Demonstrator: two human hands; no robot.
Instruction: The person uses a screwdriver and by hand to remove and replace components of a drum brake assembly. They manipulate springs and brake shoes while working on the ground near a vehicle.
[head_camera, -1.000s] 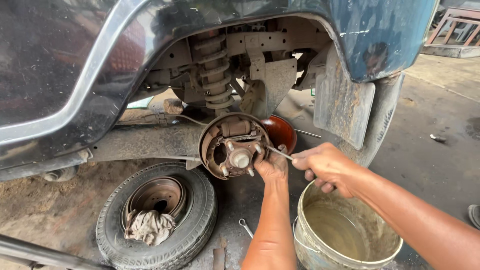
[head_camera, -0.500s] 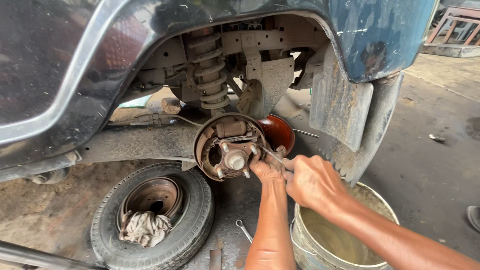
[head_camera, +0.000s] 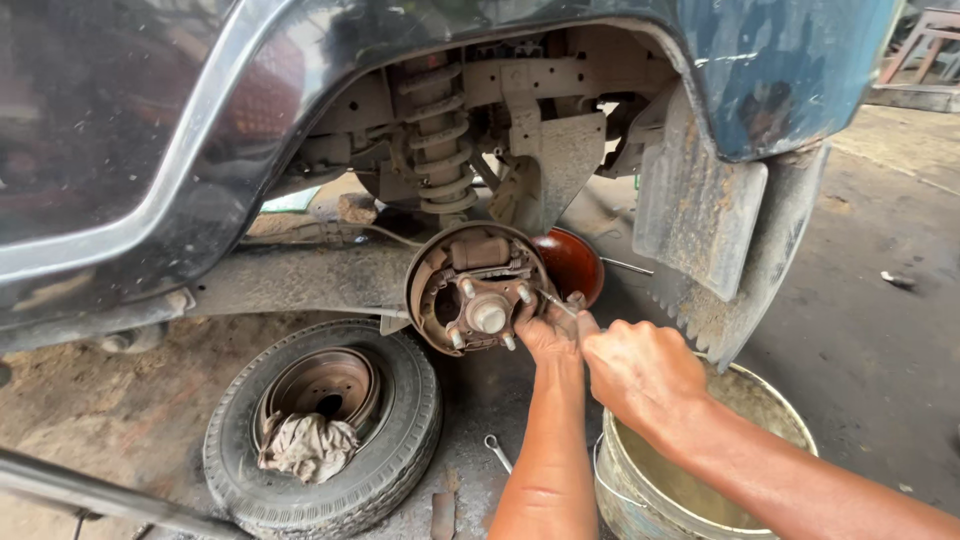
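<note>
Right hand (head_camera: 640, 375) now lower, closer to left hand (head_camera: 548, 330), fist clamped on thin metal tool (head_camera: 556, 303). Left hand fingers press brake hub (head_camera: 478, 290); grip unclear. Wheel (head_camera: 325, 425) off, on floor; brake work unfinished.

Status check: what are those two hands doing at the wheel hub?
Left hand gripping brake assembly. Right hand working thin metal tool into it. Bucket below, nothing blocking.
</note>
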